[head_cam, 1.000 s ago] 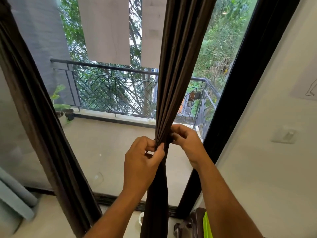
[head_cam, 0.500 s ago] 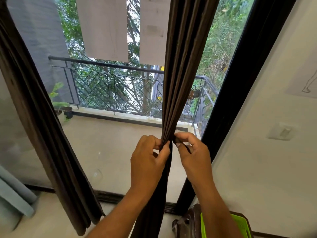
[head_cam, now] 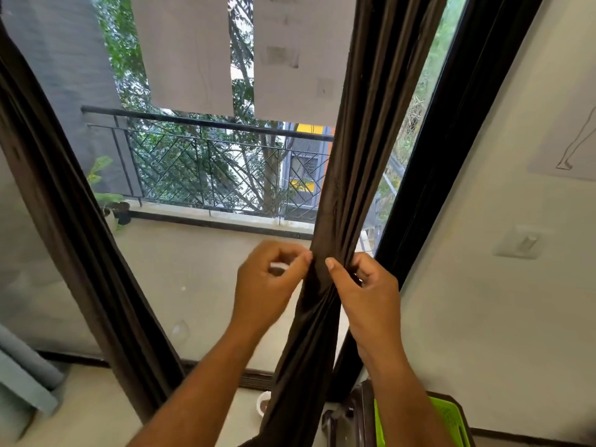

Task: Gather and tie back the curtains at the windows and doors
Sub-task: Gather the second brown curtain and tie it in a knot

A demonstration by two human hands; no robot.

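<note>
Both bare forearms rise from the lower edge of the head view, the left from about 7 o'clock and the right from about 5 o'clock, converging toward the centre. The left hand [head_cam: 267, 285] is curled, its fingers bent inward and fingertips pinched together, pointing toward 3 o'clock. The right hand [head_cam: 367, 291] sits just beside it at 3 o'clock, thumb extended up toward 11 o'clock, remaining fingers curled closed.

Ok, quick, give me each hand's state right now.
Left hand: closed, fingertips pinched at the gathered dark brown fabric curtain; what it holds is blurred.
Right hand: closed, gripping that curtain.
</note>
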